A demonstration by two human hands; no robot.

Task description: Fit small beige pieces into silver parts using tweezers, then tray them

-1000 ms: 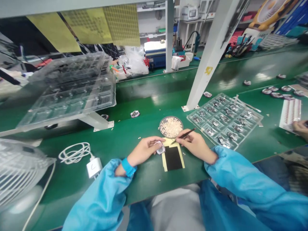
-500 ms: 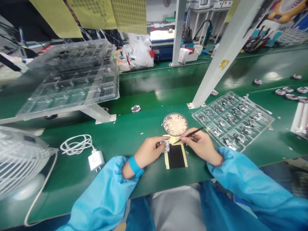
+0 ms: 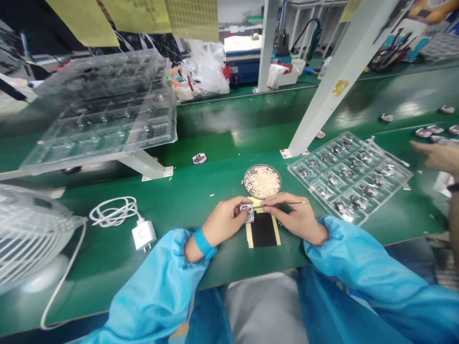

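Observation:
My left hand pinches a small white device part between thumb and fingers. My right hand holds thin dark tweezers, whose tip reaches the edge of that part. Beneath and beside the part lies a black pad edged with yellow tape. A round dish full of small pale pieces stands just beyond both hands. To the right of my right hand, a clear compartment tray holds several small metallic assemblies.
Another person's hand reaches in at the right. A white charger with coiled cable and a fan are at left. A slanted white post rises behind the tray. Stacked clear trays sit on a raised shelf. One device lies on the green surface.
My right hand has moved slightly left, bringing the tweezers flatter and up to the white part. Another person's hand has come into view at the right edge.

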